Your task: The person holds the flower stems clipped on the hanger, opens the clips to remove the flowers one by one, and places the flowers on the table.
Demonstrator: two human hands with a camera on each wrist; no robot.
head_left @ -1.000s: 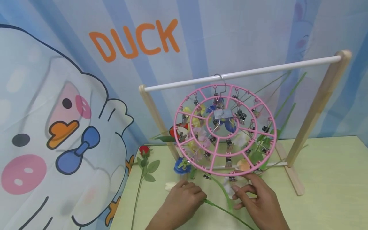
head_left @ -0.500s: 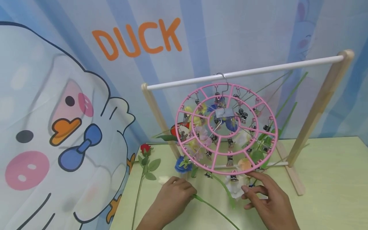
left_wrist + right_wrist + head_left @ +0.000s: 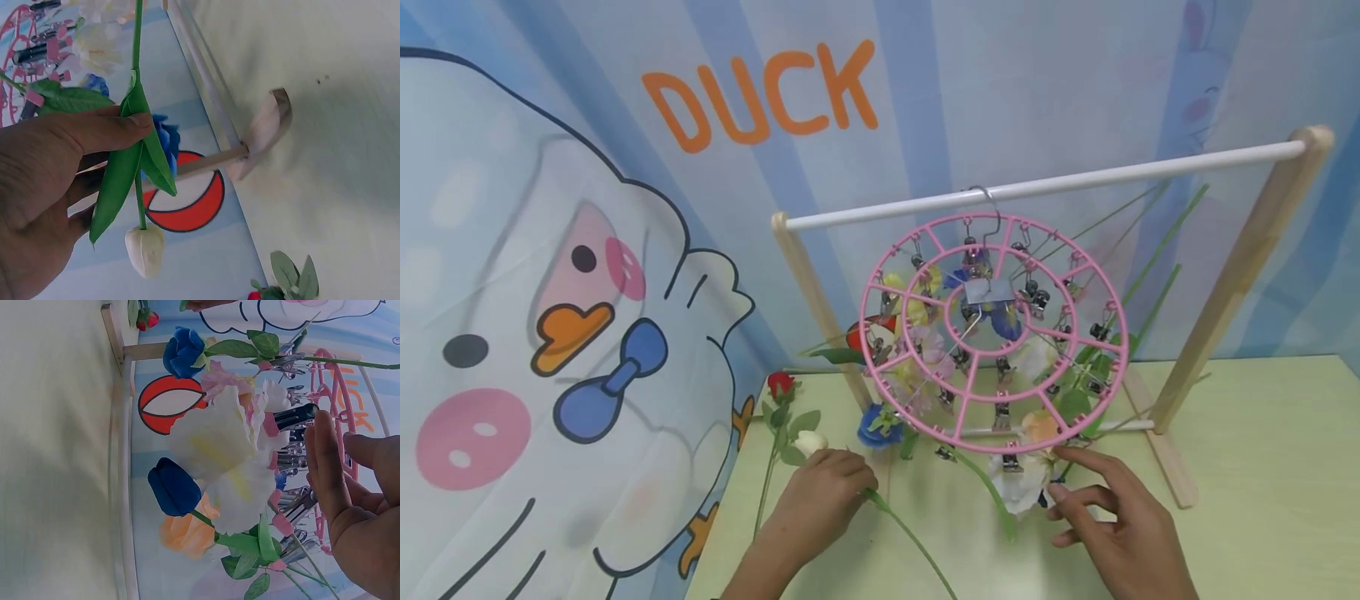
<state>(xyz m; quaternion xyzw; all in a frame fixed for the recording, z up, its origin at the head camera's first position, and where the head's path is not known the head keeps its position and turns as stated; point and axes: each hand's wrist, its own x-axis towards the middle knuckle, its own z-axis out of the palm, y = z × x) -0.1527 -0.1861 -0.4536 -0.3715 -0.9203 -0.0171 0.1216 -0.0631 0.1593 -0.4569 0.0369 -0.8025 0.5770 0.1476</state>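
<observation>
Hanging from a white rail [image 3: 1112, 177], presumably to swing freely, the pink clip hanger [image 3: 988, 292] was right of the white tulip [image 3: 811, 442] in the left hand [image 3: 826, 500] in the head view. From the left wrist, that hand pinched the stem [image 3: 137, 37] at its leaves [image 3: 119, 190], probably sparing the petals. From the right wrist, the right hand [image 3: 359, 515] held nothing evident, nearly straight fingers reaching a black-handled clip [image 3: 295, 417], perhaps steadying it.

The head view is bright and evenly lit, casting only faint shadows on the pale yellow-green tabletop [image 3: 1262, 467]. Both wrist views look dimmer and greyer, with broad, soft-edged shadows across that tabletop, right of centre in the left wrist view. Silver metal clips [image 3: 292, 461] glint right of centre in the right wrist view.
</observation>
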